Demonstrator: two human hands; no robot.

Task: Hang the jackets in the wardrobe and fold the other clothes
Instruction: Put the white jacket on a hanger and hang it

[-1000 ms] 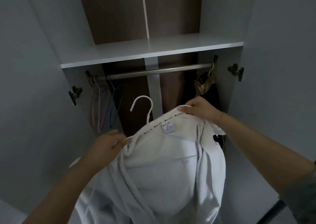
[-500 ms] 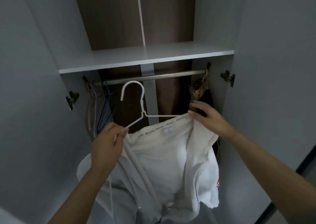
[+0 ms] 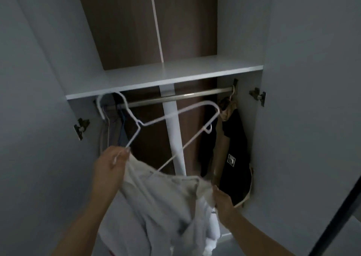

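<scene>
Hanger [image 3: 176, 117] hook nears the rail [image 3: 187, 97] at upper left; my left hand [image 3: 109, 162] pinches its lower end, my right hand [image 3: 222, 201] grips the white jacket [image 3: 166, 201] sagging at centre bottom. Hooking on remains; a dark garment [image 3: 234, 158] already hangs.

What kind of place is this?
It looks like the inside of a wardrobe: a metal rail under a shelf, a dark garment hanging from it, and a white hanger.
</scene>
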